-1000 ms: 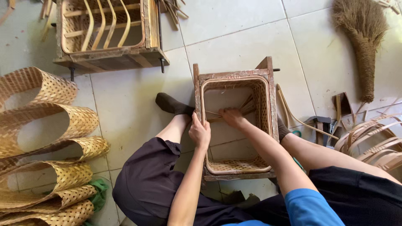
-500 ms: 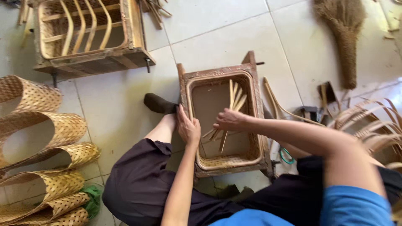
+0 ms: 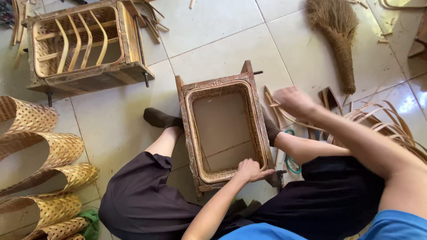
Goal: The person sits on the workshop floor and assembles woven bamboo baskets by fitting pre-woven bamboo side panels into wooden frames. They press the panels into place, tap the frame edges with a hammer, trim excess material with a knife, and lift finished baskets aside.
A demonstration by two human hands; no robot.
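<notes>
two hands work at the wooden basket mould (image 3: 221, 133) on the floor between the legs: the left hand (image 3: 250, 170) has its grip closed on the mould's near rim, the right hand (image 3: 294, 101), just right of it, is blurred, grip unclear.

One head-worn camera looks steeply down, close above the tiled floor (image 3: 213, 35)

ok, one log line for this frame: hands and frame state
left hand: grips near rim of wooden frame | right hand: off frame, over bamboo strips, blurred | frame interior: no strips
</notes>
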